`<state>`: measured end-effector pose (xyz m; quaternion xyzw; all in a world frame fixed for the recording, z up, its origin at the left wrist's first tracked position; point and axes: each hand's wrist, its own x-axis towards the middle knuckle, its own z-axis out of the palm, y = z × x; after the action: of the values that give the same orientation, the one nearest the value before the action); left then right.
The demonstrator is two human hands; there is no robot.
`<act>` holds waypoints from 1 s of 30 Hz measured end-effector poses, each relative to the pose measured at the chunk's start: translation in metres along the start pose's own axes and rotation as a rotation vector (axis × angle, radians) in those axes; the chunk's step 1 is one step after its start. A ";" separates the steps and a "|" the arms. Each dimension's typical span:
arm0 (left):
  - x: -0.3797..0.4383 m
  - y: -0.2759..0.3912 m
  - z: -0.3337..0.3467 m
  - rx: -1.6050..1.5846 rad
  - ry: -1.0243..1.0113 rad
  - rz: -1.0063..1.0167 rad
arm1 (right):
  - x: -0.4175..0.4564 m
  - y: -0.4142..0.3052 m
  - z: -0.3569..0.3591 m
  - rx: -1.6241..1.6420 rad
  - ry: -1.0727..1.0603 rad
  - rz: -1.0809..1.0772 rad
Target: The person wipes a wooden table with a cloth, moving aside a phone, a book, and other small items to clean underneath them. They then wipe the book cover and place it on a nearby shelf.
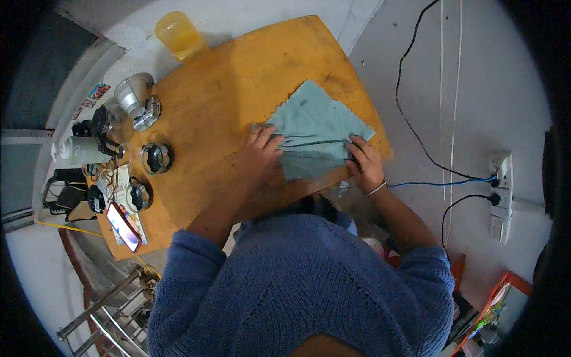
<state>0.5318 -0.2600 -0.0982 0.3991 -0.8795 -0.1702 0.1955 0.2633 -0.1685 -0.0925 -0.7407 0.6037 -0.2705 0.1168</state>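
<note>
A light green cloth (316,120) with frayed edges lies on the right part of a wooden table (209,98), wrinkled across its middle. My left hand (264,145) rests on the cloth's left corner with its fingers spread a little. At the right corner, my right hand (366,160) touches the edge with bent fingers; whether it pinches the fabric cannot be told. A bracelet circles my right wrist. The cloth's lower part lies near the table's front edge.
Glass jars (156,157), a phone (124,226), a pump bottle (82,150) and a metal lamp (134,105) stand or lie along the table's left side. A yellow container (179,35) is at the back. Cables run to a power strip (502,196) on the right wall.
</note>
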 end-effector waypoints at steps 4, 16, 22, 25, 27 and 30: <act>-0.007 0.039 -0.042 0.099 0.038 0.000 | -0.010 0.009 -0.003 -0.072 0.013 -0.048; 0.012 0.066 -0.077 -0.366 -0.013 -0.397 | 0.055 -0.009 -0.051 0.768 -0.085 0.376; 0.009 0.080 -0.140 -0.655 0.248 -0.322 | 0.079 -0.058 -0.150 0.643 -0.457 0.015; -0.001 0.091 -0.150 -0.670 0.259 -0.344 | 0.088 -0.059 -0.157 0.577 -0.534 -0.039; 0.006 0.084 -0.141 -0.505 0.242 -0.382 | 0.100 -0.052 -0.152 0.512 -0.549 0.053; 0.027 0.054 -0.113 -0.311 0.080 -0.504 | 0.125 -0.026 -0.110 0.263 -0.397 0.204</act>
<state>0.5352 -0.2633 0.0304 0.5764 -0.7078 -0.3299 0.2406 0.2408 -0.2651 0.0438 -0.6930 0.6002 -0.1827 0.3550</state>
